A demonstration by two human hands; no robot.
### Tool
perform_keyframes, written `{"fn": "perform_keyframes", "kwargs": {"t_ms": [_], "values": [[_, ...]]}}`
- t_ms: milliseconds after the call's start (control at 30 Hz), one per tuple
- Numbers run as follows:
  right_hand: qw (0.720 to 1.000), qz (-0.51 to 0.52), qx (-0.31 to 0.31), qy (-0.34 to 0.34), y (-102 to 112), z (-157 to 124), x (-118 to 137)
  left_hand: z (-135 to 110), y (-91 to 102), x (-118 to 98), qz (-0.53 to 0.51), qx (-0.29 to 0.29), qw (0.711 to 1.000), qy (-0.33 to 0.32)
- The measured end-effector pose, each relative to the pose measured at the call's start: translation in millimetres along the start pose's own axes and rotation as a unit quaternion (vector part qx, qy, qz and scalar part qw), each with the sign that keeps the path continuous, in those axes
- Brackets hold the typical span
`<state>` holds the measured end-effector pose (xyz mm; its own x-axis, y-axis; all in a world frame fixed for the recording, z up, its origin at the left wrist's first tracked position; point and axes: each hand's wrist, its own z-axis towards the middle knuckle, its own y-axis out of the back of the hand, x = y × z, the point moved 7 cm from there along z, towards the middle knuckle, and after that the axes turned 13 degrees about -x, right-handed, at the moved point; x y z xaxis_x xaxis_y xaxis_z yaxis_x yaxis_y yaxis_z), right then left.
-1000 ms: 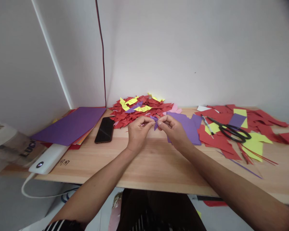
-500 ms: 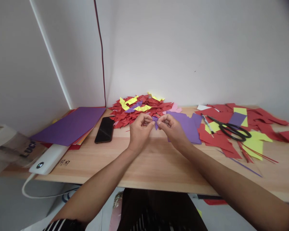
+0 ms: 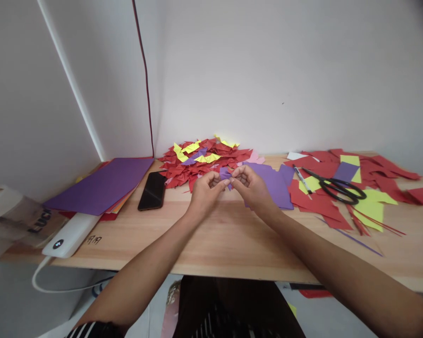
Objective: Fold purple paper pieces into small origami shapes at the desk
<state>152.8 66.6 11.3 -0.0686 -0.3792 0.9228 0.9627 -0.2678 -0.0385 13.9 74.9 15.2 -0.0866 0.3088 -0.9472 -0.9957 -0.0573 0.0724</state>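
Between my two hands is a small piece of folded purple paper [image 3: 225, 173], held above the wooden table. My left hand [image 3: 207, 188] pinches its left side with thumb and fingers. On its right side my right hand [image 3: 251, 188] grips it the same way, the thumbs nearly meeting. Fingers cover much of the paper, so its full shape is hidden. Just behind the hands rises a heap of folded paper pieces [image 3: 186, 171], mostly red with some yellow, purple and pink. A flat purple sheet [image 3: 273, 185] lies partly under my right hand.
To the left are a black phone [image 3: 152, 190], a stack of coloured paper [image 3: 105, 183] and a white power bank [image 3: 70, 234] with a cable. Black-handled scissors [image 3: 341, 191], a pen [image 3: 302, 178] and red and yellow scraps [image 3: 373, 202] lie on the right. A wall stands behind.
The purple paper has turned between my fingers and shows a broader face above the thumbs. My thumbs have come closer together. The whole view has shifted slightly.
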Motion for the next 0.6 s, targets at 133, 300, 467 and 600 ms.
{"fn": "perform_keyframes", "kwargs": {"t_ms": [133, 300, 467, 600], "values": [[1.0, 0.003, 0.017, -0.004, -3, -2, 0, -3, 3.8, -7, 0.028, -0.014, 0.999, -0.026], [0.995, -0.034, 0.074, -0.049, -8, -6, -1, -4, 8.2, -9, -0.006, -0.023, 0.999, -0.027], [0.992, -0.034, 0.103, -0.066, -8, -9, 2, -3, 6.4, -4, -0.047, -0.005, 0.999, 0.005], [0.991, -0.007, 0.122, -0.058, -8, -8, 1, -2, 2.6, 7, -0.101, 0.0, 0.992, 0.071]]}}
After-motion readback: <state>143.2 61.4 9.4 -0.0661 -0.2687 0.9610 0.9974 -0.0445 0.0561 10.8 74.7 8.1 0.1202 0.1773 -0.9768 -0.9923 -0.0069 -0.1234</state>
